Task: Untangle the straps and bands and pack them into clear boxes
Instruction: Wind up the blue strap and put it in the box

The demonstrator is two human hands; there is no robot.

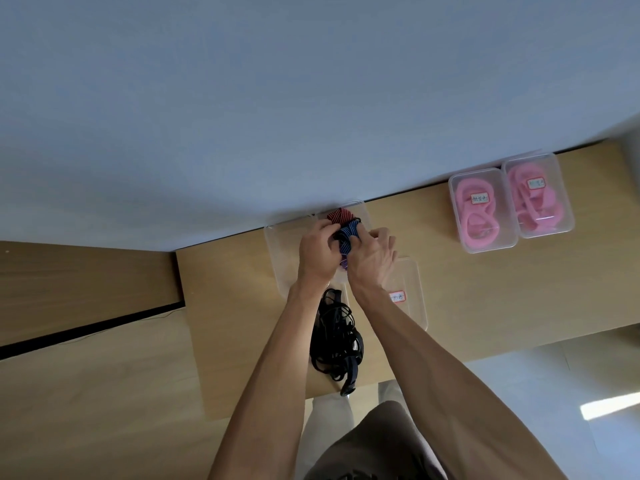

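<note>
Two hands meet over a clear box (277, 251) at the far edge of the wooden table (485, 292), close against the pale wall (277, 98). The left hand (317, 252) and the right hand (374, 254) both have their fingers curled round a bundle of striped bands (344, 233), blue and purple with a red striped part at the far end. The bundle sits between the hands, over the far end of the box; whether it touches the bottom cannot be told.

Nearer the person, between the forearms, a tangle of black straps (334, 341) lies on the table and reaches its near edge. Just right of the right wrist lies a clear lid (412, 296) with a small red-bordered label (396, 297).

Well apart to the right, two closed clear boxes stand side by side, touching: the nearer pink-band box (481, 211) and the farther pink-strap box (538, 195), each labelled on the lid.
</note>
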